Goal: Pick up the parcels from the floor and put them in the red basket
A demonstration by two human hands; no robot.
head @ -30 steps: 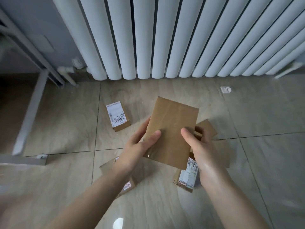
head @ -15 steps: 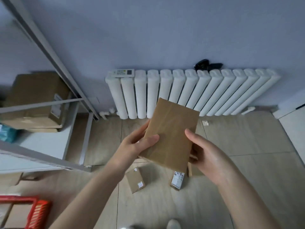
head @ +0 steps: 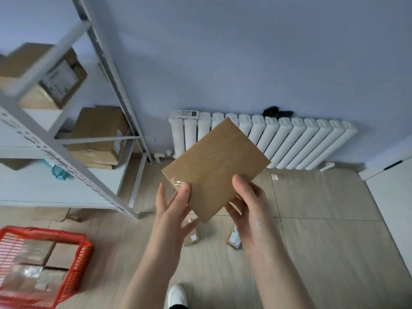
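Observation:
A flat brown cardboard parcel is held up in mid-air in front of me, tilted. My left hand pinches its lower left corner with the thumb on top. My right hand grips its lower right edge, thumb on the face and fingers behind. Two small labelled parcels lie on the floor below, one between my wrists and one partly hidden by my right wrist. The red basket stands at the lower left on the floor and holds several brown parcels.
A white metal shelving rack with cardboard boxes fills the left side. A white radiator runs along the blue wall, with a remote on top. My white shoe shows at the bottom. Tiled floor extends to the right.
I have stood up and the view has risen and swung left, bringing the red basket and shelves into sight. The held parcel has turned more diagonal and the floor parcels look smaller.

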